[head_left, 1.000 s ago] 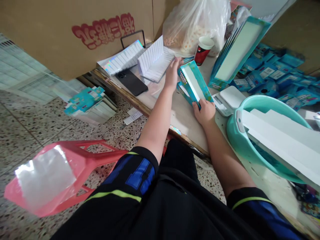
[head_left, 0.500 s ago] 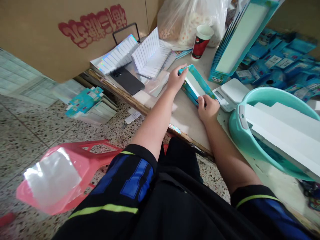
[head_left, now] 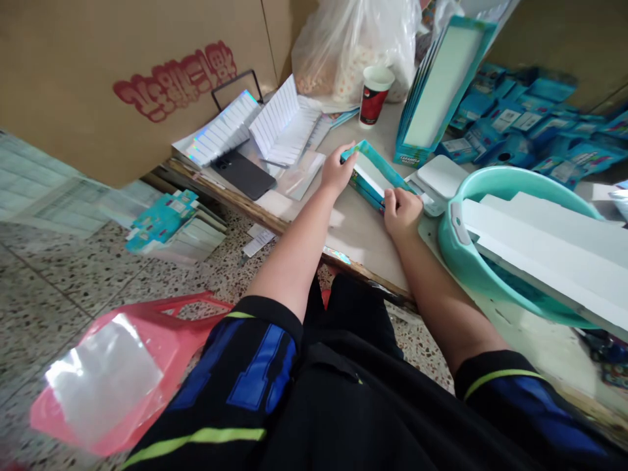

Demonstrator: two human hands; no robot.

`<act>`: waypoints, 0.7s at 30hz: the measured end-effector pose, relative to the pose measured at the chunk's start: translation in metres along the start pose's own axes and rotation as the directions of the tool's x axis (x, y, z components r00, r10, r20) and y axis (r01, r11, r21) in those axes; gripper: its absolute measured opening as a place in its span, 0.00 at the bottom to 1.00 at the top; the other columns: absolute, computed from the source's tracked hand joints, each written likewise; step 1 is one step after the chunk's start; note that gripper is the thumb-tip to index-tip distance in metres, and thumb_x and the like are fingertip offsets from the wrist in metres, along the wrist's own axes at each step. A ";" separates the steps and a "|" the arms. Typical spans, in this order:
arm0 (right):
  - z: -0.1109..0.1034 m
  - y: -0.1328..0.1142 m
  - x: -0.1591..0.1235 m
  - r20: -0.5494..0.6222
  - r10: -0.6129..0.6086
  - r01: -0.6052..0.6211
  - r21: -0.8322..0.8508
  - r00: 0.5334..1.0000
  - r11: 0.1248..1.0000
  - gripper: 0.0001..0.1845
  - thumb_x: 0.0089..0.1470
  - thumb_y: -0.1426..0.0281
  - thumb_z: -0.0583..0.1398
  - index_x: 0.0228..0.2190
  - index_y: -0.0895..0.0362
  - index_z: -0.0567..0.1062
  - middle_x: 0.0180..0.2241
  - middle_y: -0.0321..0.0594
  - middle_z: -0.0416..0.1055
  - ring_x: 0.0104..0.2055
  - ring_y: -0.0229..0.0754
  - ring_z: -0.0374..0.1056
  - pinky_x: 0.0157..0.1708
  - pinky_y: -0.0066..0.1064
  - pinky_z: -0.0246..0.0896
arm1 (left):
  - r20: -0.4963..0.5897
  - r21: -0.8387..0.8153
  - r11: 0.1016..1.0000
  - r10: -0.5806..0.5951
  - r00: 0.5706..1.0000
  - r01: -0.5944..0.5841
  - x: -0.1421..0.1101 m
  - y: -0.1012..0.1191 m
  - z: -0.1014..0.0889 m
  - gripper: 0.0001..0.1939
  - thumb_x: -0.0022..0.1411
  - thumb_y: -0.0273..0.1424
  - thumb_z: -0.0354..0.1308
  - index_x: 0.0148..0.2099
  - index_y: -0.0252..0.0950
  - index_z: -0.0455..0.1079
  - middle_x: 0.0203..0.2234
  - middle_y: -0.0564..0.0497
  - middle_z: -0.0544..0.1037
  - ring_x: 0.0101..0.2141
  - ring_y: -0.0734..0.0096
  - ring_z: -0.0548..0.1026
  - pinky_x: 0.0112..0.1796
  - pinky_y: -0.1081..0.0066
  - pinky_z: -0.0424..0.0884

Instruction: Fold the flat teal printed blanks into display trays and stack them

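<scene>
A teal cardboard carton [head_left: 373, 175] sits on the table between the person's two hands, long and open-faced, tilted up on one edge with its white inner side showing and a glossy printed skin outside. The left hand [head_left: 337, 171] is clamped on its far end, the right hand [head_left: 402, 212] pinches its near edge, and the hands stay apart with the carton spanning the gap.

A big brown cardboard box [head_left: 122, 85] with red characters looms at the table's far left. Below, the pale table [head_left: 363, 245] runs over a speckled terrazzo floor [head_left: 63, 294], where a pink plastic stool [head_left: 191, 311] stands with a clear plastic bag [head_left: 103, 379] on it.

To the right, a mint plastic basin [head_left: 471, 255] holds long white card strips [head_left: 540, 245]. Beyond it lies a heap of flat teal cartons [head_left: 520, 124], and a row of upright cartons [head_left: 441, 85] leans near the hands. A white plastic bag [head_left: 353, 52] bulges behind them.

Closer in are folded holographic white inserts [head_left: 279, 121], a black phone [head_left: 243, 173], a white device [head_left: 439, 183] just beside the right hand, and a paper cup [head_left: 375, 95].
</scene>
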State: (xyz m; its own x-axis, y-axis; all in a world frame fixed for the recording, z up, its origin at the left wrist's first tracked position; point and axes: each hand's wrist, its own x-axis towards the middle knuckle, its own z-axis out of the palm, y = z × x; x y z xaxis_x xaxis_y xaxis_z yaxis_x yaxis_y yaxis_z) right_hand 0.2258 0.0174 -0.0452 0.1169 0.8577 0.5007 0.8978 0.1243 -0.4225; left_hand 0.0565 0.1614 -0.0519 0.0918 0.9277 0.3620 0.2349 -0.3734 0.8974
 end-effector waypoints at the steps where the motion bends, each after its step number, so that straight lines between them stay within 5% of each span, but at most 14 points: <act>1: 0.002 -0.002 0.002 0.036 0.008 -0.008 -0.013 0.999 1.000 0.26 0.69 0.58 0.47 0.23 0.53 0.70 0.25 0.42 0.71 0.34 0.48 0.70 0.43 0.41 0.58 | 0.000 -0.014 1.000 -0.008 1.000 0.008 0.000 0.000 -0.001 0.17 0.69 0.36 0.57 0.57 0.39 0.74 0.60 0.46 0.77 0.63 0.63 0.71 0.64 0.65 0.62; 6: -0.019 -0.034 0.005 0.069 -0.052 0.043 0.130 0.996 0.991 0.20 0.67 0.57 0.52 0.50 0.55 0.76 0.47 0.50 0.74 0.50 0.52 0.71 0.54 0.45 0.61 | -0.122 -0.051 0.993 -0.113 0.986 0.108 0.003 0.008 -0.009 0.22 0.67 0.35 0.62 0.60 0.36 0.69 0.62 0.41 0.73 0.63 0.63 0.70 0.62 0.67 0.63; 10: -0.103 -0.057 -0.023 -0.123 -0.234 0.259 0.266 0.964 0.928 0.24 0.68 0.60 0.52 0.61 0.52 0.68 0.60 0.52 0.66 0.64 0.53 0.63 0.61 0.48 0.61 | -0.357 -0.083 0.946 -0.322 0.877 0.313 0.009 0.022 -0.024 0.23 0.62 0.35 0.68 0.55 0.28 0.72 0.53 0.37 0.79 0.54 0.62 0.77 0.56 0.68 0.69; 13: -0.172 -0.039 -0.055 -0.176 -0.164 0.177 0.060 0.971 0.982 0.18 0.68 0.64 0.53 0.56 0.48 0.74 0.54 0.46 0.74 0.62 0.53 0.66 0.62 0.53 0.60 | -0.365 -0.119 0.932 -0.361 0.858 0.341 0.016 0.032 -0.035 0.19 0.65 0.38 0.63 0.49 0.25 0.73 0.47 0.35 0.80 0.50 0.57 0.78 0.53 0.62 0.72; 15: -0.206 -0.013 -0.070 -0.073 0.008 -0.023 -0.200 0.997 0.980 0.20 0.66 0.62 0.55 0.56 0.51 0.74 0.58 0.50 0.72 0.63 0.58 0.64 0.61 0.57 0.60 | -0.366 -0.138 0.921 -0.389 0.846 0.364 0.021 0.039 -0.037 0.21 0.69 0.43 0.58 0.47 0.25 0.73 0.46 0.35 0.80 0.50 0.54 0.78 0.53 0.58 0.72; 17: -0.227 0.014 -0.076 0.130 0.213 -0.142 -0.414 0.968 0.899 0.22 0.65 0.59 0.56 0.56 0.53 0.75 0.60 0.52 0.70 0.62 0.61 0.65 0.58 0.58 0.63 | -0.398 -0.141 0.934 -0.357 0.845 0.328 0.023 0.046 -0.035 0.22 0.71 0.45 0.53 0.47 0.27 0.72 0.47 0.36 0.80 0.52 0.54 0.76 0.53 0.58 0.72; 21: -0.234 0.031 -0.073 0.421 0.316 -0.062 -0.516 0.850 0.855 0.20 0.69 0.63 0.51 0.52 0.52 0.79 0.54 0.48 0.77 0.52 0.53 0.74 0.50 0.44 0.69 | -0.543 0.032 0.994 -0.071 0.837 0.105 0.015 0.057 -0.029 0.17 0.68 0.37 0.60 0.52 0.30 0.68 0.53 0.38 0.75 0.57 0.60 0.72 0.60 0.63 0.67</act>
State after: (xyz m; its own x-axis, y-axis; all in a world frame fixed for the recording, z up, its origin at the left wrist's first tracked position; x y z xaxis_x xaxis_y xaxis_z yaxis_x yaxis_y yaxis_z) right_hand 0.3445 -0.1580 0.0816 0.2041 0.9786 -0.0255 0.9789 -0.2042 -0.0024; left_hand 0.0428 0.1538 0.0119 -0.4650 0.8015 0.3761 0.2746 -0.2733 0.9219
